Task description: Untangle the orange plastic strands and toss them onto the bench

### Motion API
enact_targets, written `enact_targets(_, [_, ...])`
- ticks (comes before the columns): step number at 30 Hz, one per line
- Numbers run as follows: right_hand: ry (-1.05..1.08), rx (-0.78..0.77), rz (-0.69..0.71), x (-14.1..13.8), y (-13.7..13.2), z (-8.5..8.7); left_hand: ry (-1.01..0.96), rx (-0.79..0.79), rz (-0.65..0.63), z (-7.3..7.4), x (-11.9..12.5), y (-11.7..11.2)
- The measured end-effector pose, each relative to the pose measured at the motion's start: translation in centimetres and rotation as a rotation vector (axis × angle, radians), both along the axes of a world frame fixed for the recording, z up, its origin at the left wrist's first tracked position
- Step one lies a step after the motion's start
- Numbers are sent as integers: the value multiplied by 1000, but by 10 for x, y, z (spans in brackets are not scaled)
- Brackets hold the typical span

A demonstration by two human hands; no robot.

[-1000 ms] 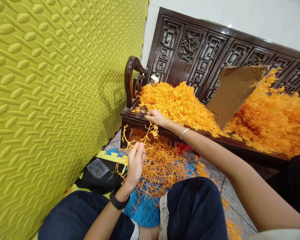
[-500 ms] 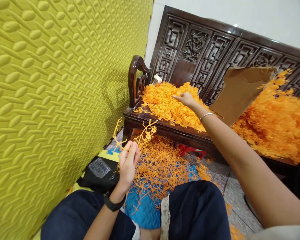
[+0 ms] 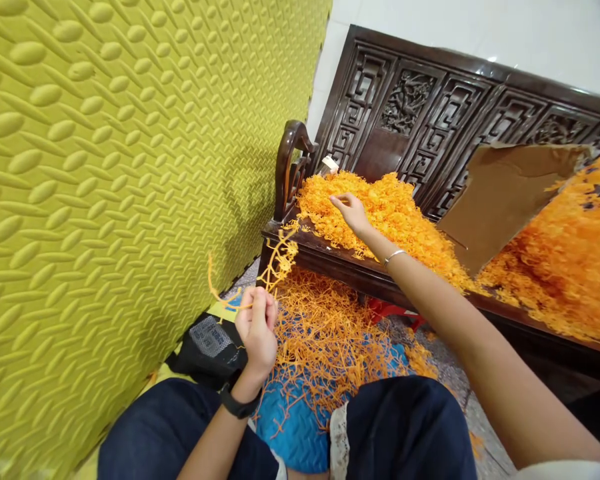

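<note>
My left hand [image 3: 256,328] is closed round the stem of an orange plastic branch [image 3: 275,262] that rises toward the bench edge. My right hand [image 3: 351,209] reaches out over a heap of small orange plastic pieces [image 3: 385,220] on the dark carved wooden bench [image 3: 330,257]; its fingers are loosely spread and rest on the heap. A tangle of bare orange branches [image 3: 325,340] lies on the floor between my knees and the bench.
A yellow embossed foam wall [image 3: 105,173] stands close on the left. A cardboard sheet [image 3: 510,193] leans on the bench back, with a second orange heap [image 3: 565,267] to its right. A black mesh bag [image 3: 207,347] and blue foam mat [image 3: 293,427] lie on the floor.
My right hand moved from the bench's front edge up onto the orange heap, then slightly left. My left hand stayed low, still gripping the branch, which has tilted upward.
</note>
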State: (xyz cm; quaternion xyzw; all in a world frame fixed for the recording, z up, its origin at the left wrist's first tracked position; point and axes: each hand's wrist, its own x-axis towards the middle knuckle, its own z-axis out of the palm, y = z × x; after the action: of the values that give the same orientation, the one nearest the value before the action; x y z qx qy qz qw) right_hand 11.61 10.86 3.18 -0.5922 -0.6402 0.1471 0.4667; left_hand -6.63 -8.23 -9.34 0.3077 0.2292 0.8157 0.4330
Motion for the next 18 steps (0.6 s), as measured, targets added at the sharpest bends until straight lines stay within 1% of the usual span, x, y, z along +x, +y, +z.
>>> enact_targets(3, [123,-97,60,-30,-30,-19,-24,3,156,0,2,1])
enact_targets(5, [275,-234,153,-54,-55,-31,5,-10,228,-2,4,1])
enact_targets(8, [576,-492,337,-92,-91,-44,79,-7,294,-6,8,0])
enact_targets(10, [687,-568,373,-115,-110,-49,135,6,317,-11,11,-1])
enact_targets(12, [757,-573,338,-134,-120,-52,191,14,319,-16,14,-2])
enact_targets(14, [816,-534,284,-146,-124,-52,241,24,307,-21,16,-3])
enact_targets(16, [830,-448,261,-151,-123,-50,271,36,295,-24,17,-3])
enact_targets(18, [784,-368,287,-151,-121,-48,281,53,297,-26,18,-3])
